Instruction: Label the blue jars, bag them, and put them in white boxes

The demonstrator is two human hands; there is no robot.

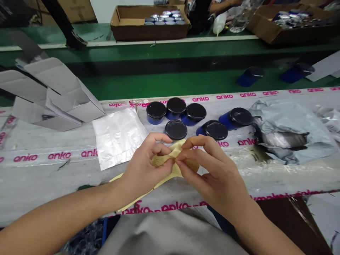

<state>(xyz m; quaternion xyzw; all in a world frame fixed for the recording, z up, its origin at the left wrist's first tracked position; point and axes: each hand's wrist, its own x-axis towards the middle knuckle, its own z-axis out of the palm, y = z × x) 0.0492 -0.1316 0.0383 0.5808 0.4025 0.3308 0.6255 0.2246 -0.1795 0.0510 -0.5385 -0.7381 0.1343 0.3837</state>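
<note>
Left of the left hand (pixel 147 161) lies a smooth, shiny pouch (pixel 118 136); under that wrist, thin yellow paper (pixel 173 171) slants lengthwise from near-left up to the fingertips, where left and right hand (pixel 216 171) together pinch its creased part, the left nearer its tail. Just beyond sit glossy, round-lidded jars (pixel 176 130); rightward, crumpled grey plastic (pixel 300 117).

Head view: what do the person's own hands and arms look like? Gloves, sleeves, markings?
Left hand and right hand: both bare, five-fingered, no gloves, rings or bracelets visible. Left forearm and right forearm: slim, no sleeves, watch, cables or markings in view. Upper arms are out of frame. Plain grey cloth shows at the lap.
</note>
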